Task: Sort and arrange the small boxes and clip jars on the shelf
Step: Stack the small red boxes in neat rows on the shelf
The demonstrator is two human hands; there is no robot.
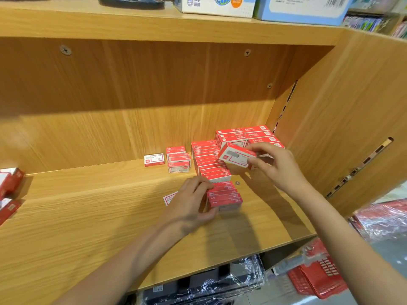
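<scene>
Small red-and-white staple boxes stand on the wooden shelf point(88, 216). My right hand point(277, 166) pinches one box point(235, 156) in the air above a long row of boxes point(209, 161). My left hand point(191, 203) grips a short stack of red boxes point(224, 197) at the front end of that row. A taller block of boxes point(248, 135) stands in the back right corner. Three small boxes point(178, 160) and a single box point(154, 160) sit further left. A flat box or label point(168, 198) is partly hidden under my left hand.
More red boxes point(10, 190) lie at the shelf's far left edge. The shelf's right side panel point(330, 128) is close to the stacks. Below the shelf are plastic-wrapped goods point(209, 285) and a red basket point(317, 280). Larger cartons point(220, 5) stand on the shelf above.
</scene>
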